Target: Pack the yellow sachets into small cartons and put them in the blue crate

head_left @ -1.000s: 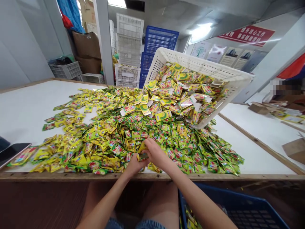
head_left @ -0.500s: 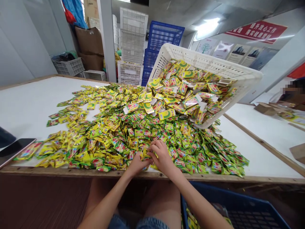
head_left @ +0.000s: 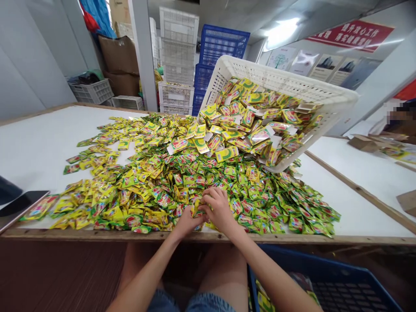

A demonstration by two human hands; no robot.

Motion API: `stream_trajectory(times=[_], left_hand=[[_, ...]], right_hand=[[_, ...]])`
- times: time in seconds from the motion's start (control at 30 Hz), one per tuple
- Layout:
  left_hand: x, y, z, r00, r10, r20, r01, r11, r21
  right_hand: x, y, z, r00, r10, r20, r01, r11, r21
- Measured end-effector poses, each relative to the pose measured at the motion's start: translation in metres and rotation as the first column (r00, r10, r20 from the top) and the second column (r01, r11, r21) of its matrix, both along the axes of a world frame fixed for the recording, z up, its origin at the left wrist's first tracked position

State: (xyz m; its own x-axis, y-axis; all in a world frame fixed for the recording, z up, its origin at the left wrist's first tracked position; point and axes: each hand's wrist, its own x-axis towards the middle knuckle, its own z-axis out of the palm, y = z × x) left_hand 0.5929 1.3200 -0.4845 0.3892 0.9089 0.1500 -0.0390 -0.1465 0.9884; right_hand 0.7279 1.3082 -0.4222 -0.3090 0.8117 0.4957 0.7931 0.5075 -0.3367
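Note:
Near the table's front edge my left hand (head_left: 186, 224) and my right hand (head_left: 218, 209) meet, fingers closed on a small yellow packet (head_left: 196, 209). My fingers cover much of it, so I cannot tell whether it is a carton or a sachet. Around both hands spreads a wide heap of small green and yellow sachets (head_left: 130, 182). Behind the heap, a white plastic basket (head_left: 292, 78) is tilted toward me. Many small yellow cartons (head_left: 227, 154) lie in it and spill over its lower rim, some with flaps open.
A phone (head_left: 24, 203) and a dark object (head_left: 8, 190) lie at the table's left. Below the table's right side stands a blue crate (head_left: 344, 271) with yellow packets. Stacked white crates (head_left: 177, 93) and blue crates (head_left: 222, 45) stand behind. Another person (head_left: 401, 115) is at the far right.
My hands stay together on the yellow packet, with the right fingers slightly shifted over it. The view has moved a little; the heap and basket look the same.

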Motion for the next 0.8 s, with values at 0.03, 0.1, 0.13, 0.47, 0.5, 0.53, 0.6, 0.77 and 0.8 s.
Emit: stream_trajectory(times=[0.03,0.1,0.13,0.47,0.5,0.53,0.6,0.77,0.8], left_hand=[[0.000,0.000,-0.001,1.000,0.000,-0.004,0.000,1.000,-0.005],[-0.001,0.001,-0.002,1.000,-0.022,-0.002,0.022,1.000,-0.019],[-0.001,0.001,-0.003,0.999,-0.035,0.001,0.035,0.999,-0.021],[-0.006,-0.011,-0.001,0.976,0.180,0.124,-0.177,0.984,-0.035],[-0.007,-0.014,-0.001,0.976,0.179,0.128,-0.175,0.984,-0.044],[-0.008,-0.017,-0.001,0.974,0.187,0.125,-0.182,0.982,-0.045],[-0.010,-0.022,-0.002,0.969,0.224,0.102,-0.223,0.975,-0.022],[-0.019,-0.025,-0.004,0.955,0.288,-0.078,-0.277,0.953,0.122],[-0.021,-0.024,-0.003,0.949,0.291,-0.122,-0.273,0.951,0.144]], right_hand=[[-0.001,-0.001,-0.004,1.000,0.005,-0.017,-0.005,1.000,-0.012],[0.000,-0.005,-0.012,0.999,0.026,-0.045,-0.029,0.997,-0.065],[0.002,-0.008,-0.016,0.998,0.033,-0.053,-0.039,0.994,-0.102],[0.010,-0.027,-0.051,0.813,-0.062,-0.579,-0.145,0.941,-0.304],[0.008,-0.027,-0.054,0.787,-0.071,-0.613,-0.149,0.942,-0.300],[0.007,-0.027,-0.056,0.771,-0.077,-0.633,-0.149,0.944,-0.295],[0.005,-0.027,-0.058,0.755,-0.080,-0.651,-0.144,0.948,-0.284],[0.005,-0.025,-0.054,0.804,-0.048,-0.592,-0.130,0.958,-0.254],[0.006,-0.023,-0.052,0.819,-0.041,-0.573,-0.124,0.961,-0.246]])
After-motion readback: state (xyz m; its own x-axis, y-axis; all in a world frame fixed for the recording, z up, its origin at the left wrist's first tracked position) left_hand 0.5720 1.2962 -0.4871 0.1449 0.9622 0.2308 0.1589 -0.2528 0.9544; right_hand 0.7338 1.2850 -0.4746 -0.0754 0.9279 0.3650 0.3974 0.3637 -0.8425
